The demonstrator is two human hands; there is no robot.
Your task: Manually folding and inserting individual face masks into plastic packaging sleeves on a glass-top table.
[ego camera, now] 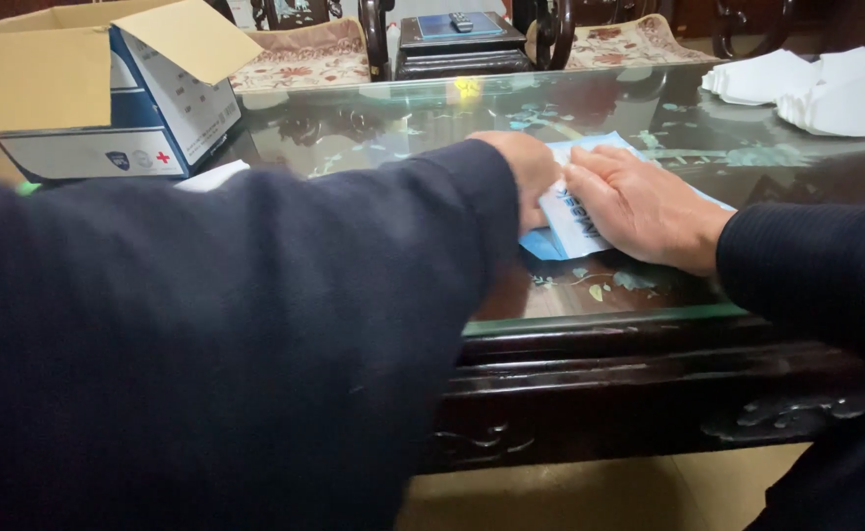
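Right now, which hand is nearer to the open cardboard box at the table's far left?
Left. The left hand rests on the blue and white packet, on the side facing the cardboard box. The right hand presses the packet's other side, farther from the box.

Standing open at far left: cardboard box (98,93). Lying piled at far right: white folded pieces (816,88). Resting beyond glass tabletop (403,128): dark wooden stand (460,47), patterned cushions (299,57).
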